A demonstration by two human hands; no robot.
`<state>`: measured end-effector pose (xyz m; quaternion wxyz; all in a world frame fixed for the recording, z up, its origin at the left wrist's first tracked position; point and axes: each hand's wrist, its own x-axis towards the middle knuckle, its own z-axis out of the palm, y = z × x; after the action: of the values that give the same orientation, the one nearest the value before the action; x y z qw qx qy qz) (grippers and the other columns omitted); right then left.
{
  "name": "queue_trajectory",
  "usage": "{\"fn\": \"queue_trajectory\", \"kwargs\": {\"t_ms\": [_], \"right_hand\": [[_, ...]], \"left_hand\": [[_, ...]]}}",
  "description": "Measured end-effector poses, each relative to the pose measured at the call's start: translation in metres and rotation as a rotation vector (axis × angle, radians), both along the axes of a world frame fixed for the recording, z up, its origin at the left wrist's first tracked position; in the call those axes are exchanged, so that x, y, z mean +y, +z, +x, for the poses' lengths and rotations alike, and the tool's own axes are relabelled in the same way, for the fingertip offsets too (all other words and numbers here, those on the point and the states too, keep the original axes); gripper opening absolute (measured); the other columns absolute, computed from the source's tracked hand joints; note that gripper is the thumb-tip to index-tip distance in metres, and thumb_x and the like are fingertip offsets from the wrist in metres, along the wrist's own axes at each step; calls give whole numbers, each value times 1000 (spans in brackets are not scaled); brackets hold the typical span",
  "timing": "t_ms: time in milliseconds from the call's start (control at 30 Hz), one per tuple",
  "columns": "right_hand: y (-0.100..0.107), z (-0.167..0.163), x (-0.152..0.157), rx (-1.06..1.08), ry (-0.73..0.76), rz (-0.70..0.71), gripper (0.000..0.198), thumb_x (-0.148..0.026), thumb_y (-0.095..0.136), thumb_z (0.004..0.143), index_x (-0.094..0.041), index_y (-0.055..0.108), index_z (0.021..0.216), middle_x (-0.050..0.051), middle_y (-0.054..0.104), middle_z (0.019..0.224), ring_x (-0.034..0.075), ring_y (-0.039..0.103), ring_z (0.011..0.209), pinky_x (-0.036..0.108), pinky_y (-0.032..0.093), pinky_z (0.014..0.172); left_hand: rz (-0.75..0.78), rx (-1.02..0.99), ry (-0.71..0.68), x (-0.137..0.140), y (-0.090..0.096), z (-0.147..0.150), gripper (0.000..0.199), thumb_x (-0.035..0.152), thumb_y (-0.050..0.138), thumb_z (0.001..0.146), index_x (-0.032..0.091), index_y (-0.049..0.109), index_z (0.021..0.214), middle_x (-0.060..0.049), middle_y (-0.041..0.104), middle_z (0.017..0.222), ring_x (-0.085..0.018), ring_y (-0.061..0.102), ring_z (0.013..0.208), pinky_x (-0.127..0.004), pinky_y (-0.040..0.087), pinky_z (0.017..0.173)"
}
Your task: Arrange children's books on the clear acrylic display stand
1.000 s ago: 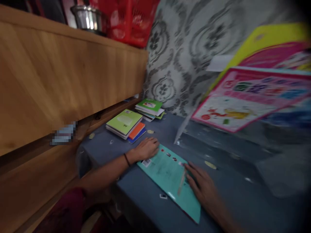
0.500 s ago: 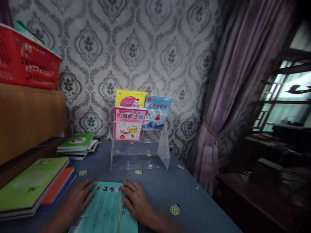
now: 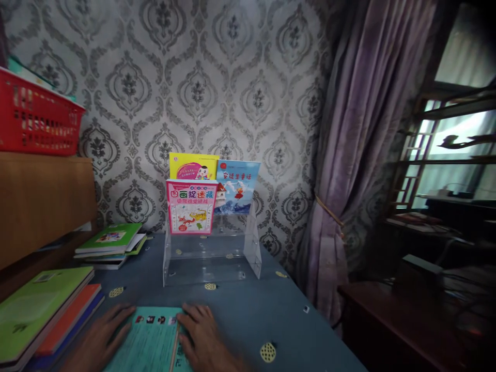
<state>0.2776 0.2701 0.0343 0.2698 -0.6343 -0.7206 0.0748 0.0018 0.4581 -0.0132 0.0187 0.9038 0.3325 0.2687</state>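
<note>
A teal book point(image 3: 149, 341) with a row of small pictures along its top lies flat on the table in front of me. My left hand point(image 3: 103, 336) rests at its left edge, fingers stretched forward and thumb apart. At the opposite edge my right hand point(image 3: 203, 338) lies with fingertips on the book's upper right corner, thumb spread below. Both hands are somewhat blurred, and the book's lower part runs out of view. Beyond stands a clear plastic book rack point(image 3: 207, 271) bearing a pink book point(image 3: 191, 212), a yellow book point(image 3: 194, 165) and a blue book point(image 3: 237, 186).
At the left lie a stack with a light green book point(image 3: 42, 310) on top and a smaller stack with a green book point(image 3: 110, 237). A red basket point(image 3: 41, 116) sits on a wooden cabinet point(image 3: 46, 201). A purple curtain point(image 3: 349, 129) hangs right of the table point(image 3: 279, 310).
The camera view has turned slightly right and tilted up, so the rack, book and hands appear further left and lower. Both hands stay at the sides of the teal book.
</note>
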Motion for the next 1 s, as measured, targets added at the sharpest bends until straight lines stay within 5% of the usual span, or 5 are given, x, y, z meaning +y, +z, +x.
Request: {"fn": "queue_trajectory", "kwargs": {"t_ms": [300,667,1000], "right_hand": [[-1,-2,2,9,-39,12,38,-34,58,98,-27,62,136,8,59,147,27,51,136,48,36,118],[-2,2,6,22,-3,-37,42,-37,55,99,-27,59,140,10,55,151,30,48,139,52,31,119],[-19,11,18,-60,-7,1,45,-39,57,96,-28,61,139,8,60,146,27,55,131,47,38,115]], "left_hand": [[12,4,-62,-1,16,-1,40,49,50,96,34,71,127,0,74,126,-25,71,117,-38,59,98],[116,-36,-55,15,-14,1,39,48,47,99,35,71,127,1,74,126,-23,72,113,-33,60,95],[44,63,-196,5,14,4,40,50,48,99,43,62,137,4,65,139,-20,67,123,-31,55,101]]}}
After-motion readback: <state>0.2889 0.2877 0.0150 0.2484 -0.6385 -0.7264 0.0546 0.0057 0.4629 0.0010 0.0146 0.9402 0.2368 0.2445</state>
